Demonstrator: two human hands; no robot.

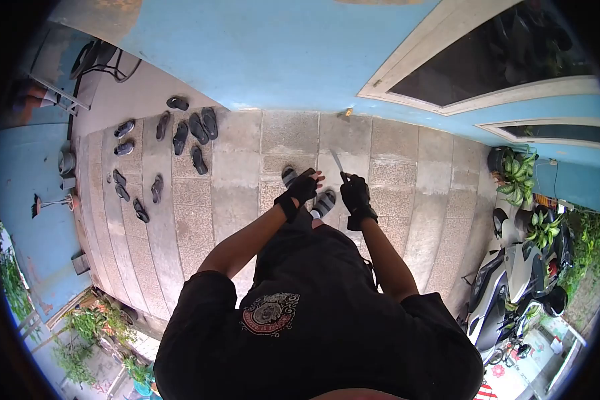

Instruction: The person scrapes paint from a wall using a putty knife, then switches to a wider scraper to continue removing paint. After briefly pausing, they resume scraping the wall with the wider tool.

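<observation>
Knife (337, 162), just above the frame's centre, is gripped by its handle in the right hand (357, 198), blade pointing up-frame. The left hand (305, 189) curls loosely; its hold I cannot tell. Holding seems the step; moving calls for keeping the blade off fingers.

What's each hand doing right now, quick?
Left hand: fingers partly curled; can't tell whether it's open or closed, no held object visible.
Right hand: closed, holding a knife-like tool.

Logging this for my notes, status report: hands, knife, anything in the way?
Right hand: gripping knife, pointed toward wall. Left hand: nearby, nothing seen held. Nothing visibly blocking knife.
</observation>
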